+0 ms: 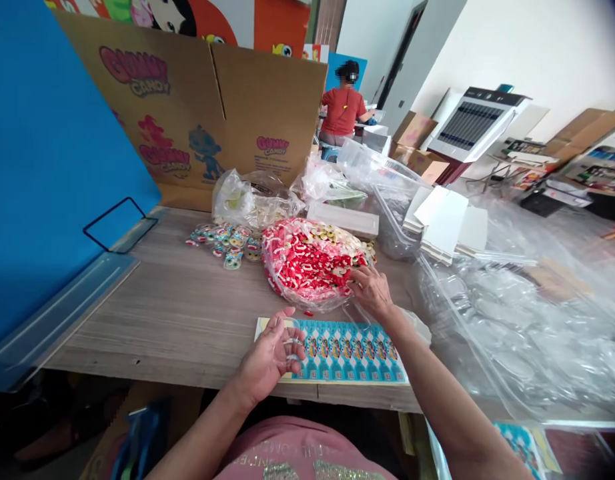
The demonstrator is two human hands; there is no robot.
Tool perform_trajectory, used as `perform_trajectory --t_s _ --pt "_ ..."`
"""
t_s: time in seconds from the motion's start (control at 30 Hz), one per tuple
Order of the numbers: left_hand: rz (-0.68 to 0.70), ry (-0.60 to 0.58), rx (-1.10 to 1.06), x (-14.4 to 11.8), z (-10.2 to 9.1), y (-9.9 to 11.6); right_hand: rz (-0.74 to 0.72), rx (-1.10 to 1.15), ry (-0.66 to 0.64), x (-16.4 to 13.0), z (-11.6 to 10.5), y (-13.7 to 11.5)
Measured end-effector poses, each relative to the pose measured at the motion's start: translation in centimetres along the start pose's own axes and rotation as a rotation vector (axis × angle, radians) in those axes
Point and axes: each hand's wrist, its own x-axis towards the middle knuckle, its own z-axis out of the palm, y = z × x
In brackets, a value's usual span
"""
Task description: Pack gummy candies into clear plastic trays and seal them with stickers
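Note:
My left hand (275, 347) is raised over a printed sticker sheet (347, 350) with rows of blue labels. Its fingers curl round a small clear plastic piece (291, 341) that is hard to make out. My right hand (371, 289) reaches to the right side of an opened clear bag (282, 293) of red, pink and white candies (312, 260). Its fingertips are bent together among the candies; whether they pinch one is hidden. One red candy (308, 313) lies on the table in front of the bag. Left of the bag sits a pile of small filled packs (232, 243) with blue labels.
A large clear bin (467, 360) of transparent plastic pieces stands on the right, with white cards (440, 220) on its edge. Behind the candy are a white box (342, 220), plastic bags (247, 200) and a cardboard box (187, 113). A person in red (343, 110) sits farther back.

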Motion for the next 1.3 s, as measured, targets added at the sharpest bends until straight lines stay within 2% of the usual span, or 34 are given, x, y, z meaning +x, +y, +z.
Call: perform_trajectory --t_s 0.13,0.23,0.37,0.5,0.67,0.8,0.9,1.0,1.07,1.13,1.17,1.23,1.3 --pt "-0.042 -0.062 -0.015 0.5 -0.2 -0.5 -0.008 0.169 0.097 -1.5 0.7 0.2" --pt "-0.08 -0.086 -0.036 1.0 0.1 -1.0 0.068 0.173 0.107 -1.9 0.6 0.5" --pt "-0.126 -0.087 -0.061 1.3 0.5 -1.5 0.227 0.068 0.044 -1.1 -0.1 0.9" --pt "-0.15 -0.066 -0.081 1.2 0.7 -1.5 0.269 -0.046 -0.088 0.2 -0.2 -0.2" --pt "-0.113 -0.028 -0.125 0.9 0.7 -1.0 0.332 -0.137 -0.218 1.0 0.2 -2.2" --pt "-0.114 -0.028 -0.188 1.0 0.2 -0.6 0.37 -0.116 -0.224 1.4 0.3 -1.5" --pt "-0.122 -0.032 -0.245 1.1 -0.1 -0.5 0.377 0.019 -0.123 0.8 -0.2 -1.4" --pt "-0.136 -0.03 -0.275 1.4 -0.4 -0.8 0.242 0.321 -0.007 -1.3 -1.5 -4.4" --pt "-0.133 -0.043 -0.287 1.6 -0.4 -1.2 0.021 0.481 -0.034 -3.2 -2.3 -8.0" --pt "-0.097 -0.052 -0.306 1.9 -0.3 -1.9 -0.207 0.407 -0.149 -4.8 -2.6 -11.7" --pt "-0.069 -0.047 -0.314 2.0 -0.2 -2.2 -0.261 0.321 -0.177 -5.3 -2.4 -13.2" --pt "-0.023 -0.032 -0.306 2.1 -0.2 -2.8 -0.303 0.191 -0.225 -5.7 -1.9 -15.0" --pt "0.004 -0.046 -0.271 2.0 -0.4 -3.1 -0.298 0.226 -0.254 -5.6 -1.4 -15.4"
